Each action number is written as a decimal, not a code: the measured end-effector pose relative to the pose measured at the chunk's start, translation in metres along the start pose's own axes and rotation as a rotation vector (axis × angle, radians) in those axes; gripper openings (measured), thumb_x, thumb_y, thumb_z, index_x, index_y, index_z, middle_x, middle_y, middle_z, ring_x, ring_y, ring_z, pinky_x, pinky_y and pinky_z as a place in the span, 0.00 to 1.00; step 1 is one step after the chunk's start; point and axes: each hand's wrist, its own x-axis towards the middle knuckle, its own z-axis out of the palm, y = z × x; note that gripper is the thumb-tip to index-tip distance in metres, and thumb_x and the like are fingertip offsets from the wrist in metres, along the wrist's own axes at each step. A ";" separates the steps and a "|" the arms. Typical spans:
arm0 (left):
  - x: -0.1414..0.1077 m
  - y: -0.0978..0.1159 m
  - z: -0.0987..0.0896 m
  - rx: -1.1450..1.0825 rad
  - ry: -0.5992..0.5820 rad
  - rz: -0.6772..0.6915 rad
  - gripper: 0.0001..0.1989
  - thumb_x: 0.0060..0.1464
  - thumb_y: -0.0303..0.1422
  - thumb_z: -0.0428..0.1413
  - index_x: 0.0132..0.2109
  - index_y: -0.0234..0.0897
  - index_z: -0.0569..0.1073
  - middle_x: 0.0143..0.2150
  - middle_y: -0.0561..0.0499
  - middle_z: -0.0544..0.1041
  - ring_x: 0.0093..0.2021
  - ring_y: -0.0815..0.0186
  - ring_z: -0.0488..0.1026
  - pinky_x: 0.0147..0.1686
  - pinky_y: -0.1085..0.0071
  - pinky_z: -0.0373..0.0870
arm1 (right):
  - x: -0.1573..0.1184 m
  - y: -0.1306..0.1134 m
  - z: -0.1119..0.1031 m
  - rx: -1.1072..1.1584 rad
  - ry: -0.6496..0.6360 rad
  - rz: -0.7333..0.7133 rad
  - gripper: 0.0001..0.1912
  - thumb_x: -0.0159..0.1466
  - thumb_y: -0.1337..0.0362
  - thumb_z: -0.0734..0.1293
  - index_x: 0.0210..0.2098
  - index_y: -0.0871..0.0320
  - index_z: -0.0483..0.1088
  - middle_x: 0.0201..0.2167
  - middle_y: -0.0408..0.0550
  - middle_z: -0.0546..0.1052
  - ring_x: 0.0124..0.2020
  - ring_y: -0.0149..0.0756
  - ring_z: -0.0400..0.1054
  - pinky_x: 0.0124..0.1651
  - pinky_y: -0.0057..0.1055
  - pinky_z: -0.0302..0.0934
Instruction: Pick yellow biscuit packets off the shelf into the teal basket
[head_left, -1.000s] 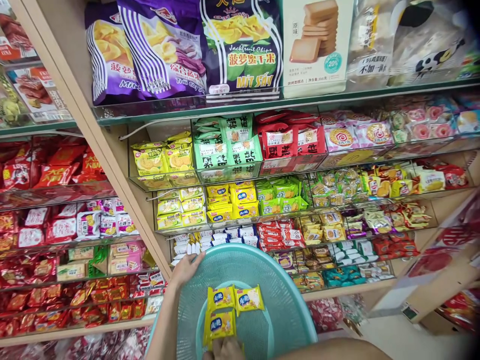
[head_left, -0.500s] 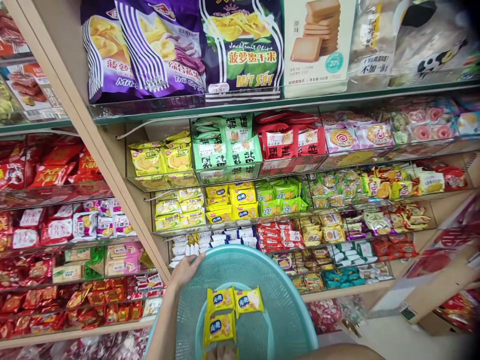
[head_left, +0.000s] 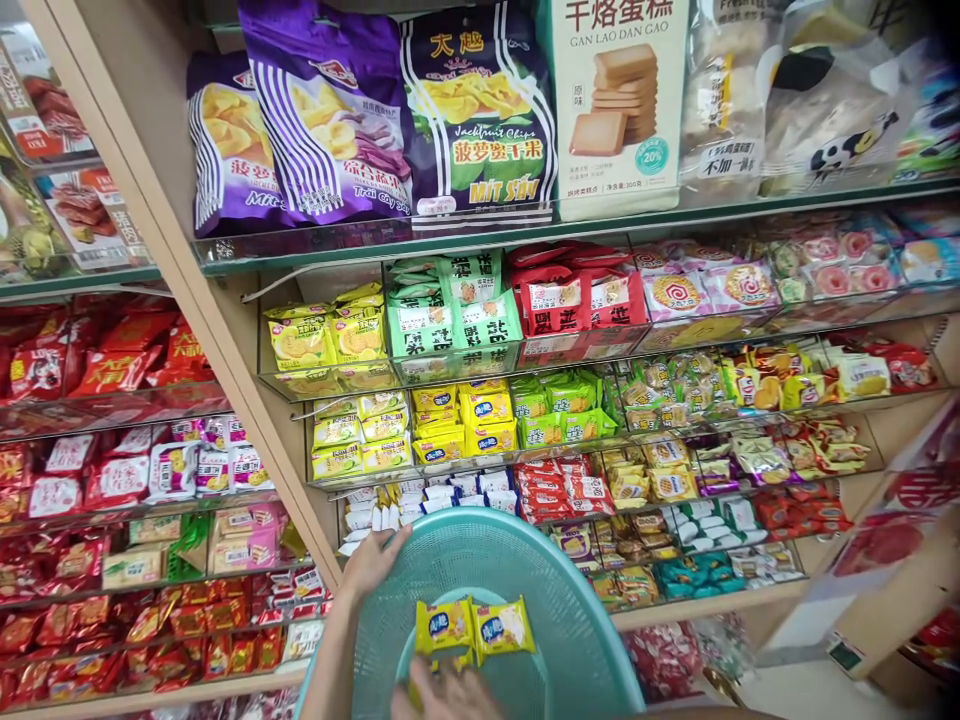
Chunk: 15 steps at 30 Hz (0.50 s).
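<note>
My left hand [head_left: 375,562] grips the far left rim of a turquoise plastic basket [head_left: 592,640], thumb along the edge. Inside, two yellow snack packets [head_left: 474,628] with blue-and-white labels lie side by side on the basket floor. Just nearer to me, my right hand [head_left: 446,692] reaches into the basket, its fingers curled and a little blurred. Yellow wrapper shows between its thumb and fingers, so it is closed on a snack packet [head_left: 415,696]. More yellow wrapper shows past the fingertips; the hand covers most of it.
Beyond the basket, tiered shelf bins hold wrapped snacks, including similar yellow packets [head_left: 487,420], green packets [head_left: 566,410] and red packets [head_left: 562,490]. Large purple chip bags [head_left: 330,120] and a biscuit box [head_left: 619,110] stand on the upper shelf. A wooden upright [head_left: 232,380] divides the shelving.
My right hand has moved forward over the nearer packet, now mostly covered. The view has tilted up slightly, so the shelves and basket sit lower. My left hand keeps its hold on the rim.
</note>
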 end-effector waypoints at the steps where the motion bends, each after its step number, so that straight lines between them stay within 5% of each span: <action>1: -0.001 -0.001 0.000 -0.012 -0.003 -0.001 0.27 0.51 0.55 0.41 0.24 0.38 0.67 0.22 0.54 0.68 0.26 0.64 0.65 0.28 0.73 0.58 | 0.006 0.013 -0.017 0.044 -0.018 0.005 0.20 0.55 0.57 0.65 0.44 0.57 0.62 0.37 0.55 0.74 0.24 0.41 0.69 0.17 0.30 0.57; 7: -0.006 0.000 -0.004 -0.040 -0.015 -0.036 0.28 0.49 0.57 0.41 0.24 0.37 0.68 0.21 0.54 0.67 0.26 0.65 0.64 0.27 0.73 0.57 | 0.025 0.114 -0.113 0.232 0.121 0.312 0.16 0.64 0.58 0.58 0.48 0.60 0.60 0.39 0.52 0.69 0.35 0.40 0.67 0.33 0.36 0.63; 11: -0.006 -0.001 -0.005 -0.014 0.002 -0.041 0.29 0.49 0.58 0.40 0.23 0.37 0.66 0.21 0.54 0.66 0.26 0.64 0.65 0.28 0.73 0.57 | 0.037 0.174 -0.128 0.123 0.328 0.378 0.15 0.65 0.59 0.55 0.48 0.61 0.62 0.41 0.53 0.69 0.43 0.41 0.63 0.43 0.37 0.60; 15: -0.006 -0.004 -0.007 -0.023 0.008 -0.043 0.28 0.49 0.58 0.41 0.22 0.38 0.64 0.22 0.54 0.66 0.27 0.63 0.66 0.29 0.72 0.59 | 0.051 0.224 -0.127 0.007 0.406 0.394 0.16 0.66 0.61 0.54 0.49 0.61 0.62 0.46 0.54 0.69 0.46 0.43 0.60 0.46 0.38 0.56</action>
